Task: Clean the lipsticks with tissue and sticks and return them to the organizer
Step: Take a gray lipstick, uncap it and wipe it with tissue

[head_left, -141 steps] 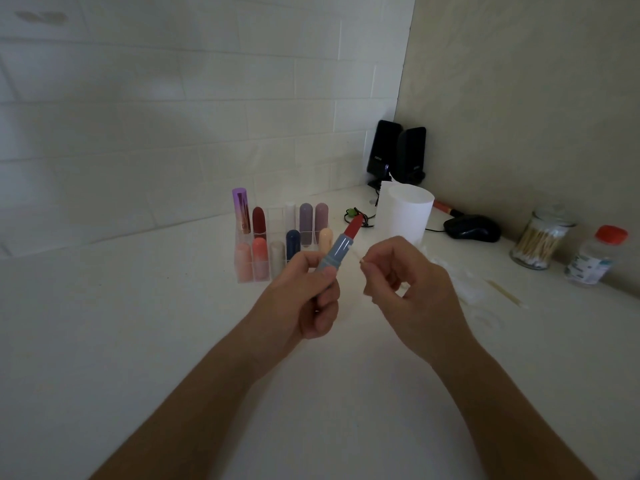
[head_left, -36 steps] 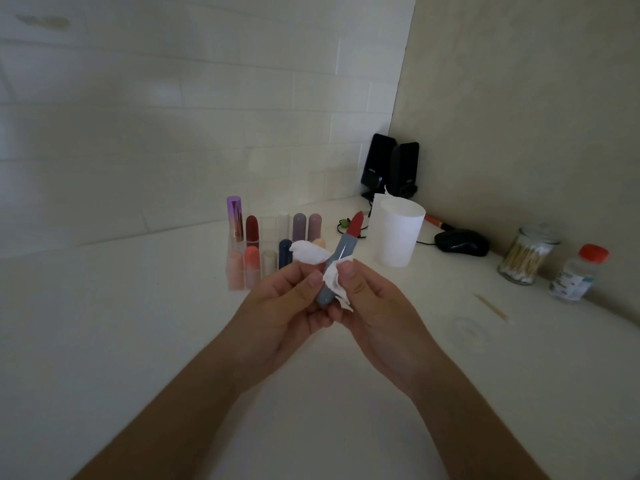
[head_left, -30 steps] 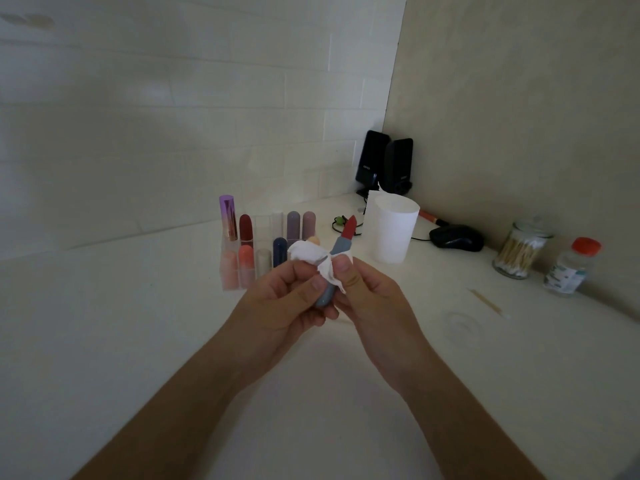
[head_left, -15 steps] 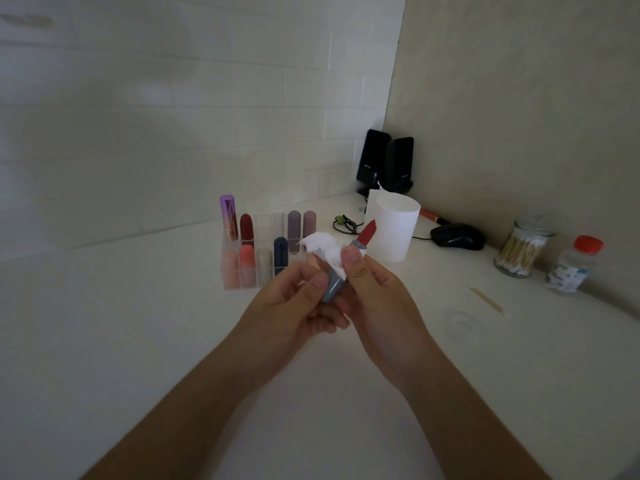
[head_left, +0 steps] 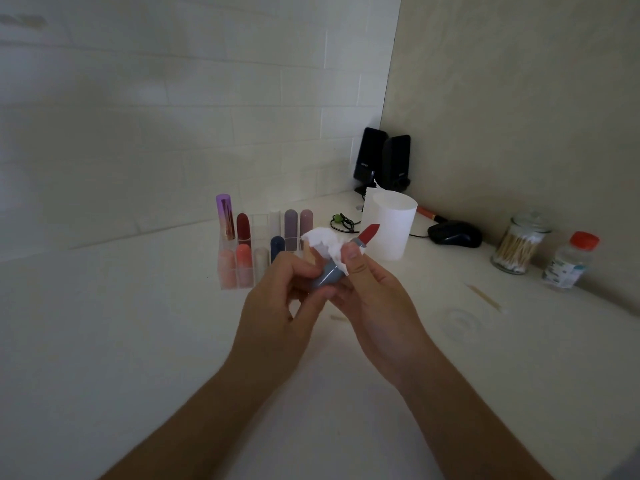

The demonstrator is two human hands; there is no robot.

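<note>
Both hands are raised over the middle of the surface (head_left: 145,341), close together, working one item.

Left hand (head_left: 277,306): fingers curled, gripping the base end of the lipstick (head_left: 369,233) by its grey-blue barrel. The thumb and fingertips close on the low end.

Right hand (head_left: 375,306): the thumb pinches a crumpled white tissue (head_left: 325,244) against the upper barrel, with the fingers curled behind it. The tissue bunches up above the barrel, between the two hands.

The lipstick is uncapped and its red bullet is exposed. Its long axis runs on a diagonal: the base is low and to the left, nearer us, and the red tip points up and right, toward the surface's far right corner. It is held in the air, not touching the surface.

The clear organizer (head_left: 259,226) stands just beyond the left hand, toward the far edge, with capped lipsticks upright in two rows.

A white cup (head_left: 391,230) stands just behind the red tip. One wooden stick (head_left: 485,297) lies to the right of the hands, toward the right edge. A swab jar (head_left: 517,244) and an orange-capped bottle (head_left: 568,261) stand along the right edge.
</note>
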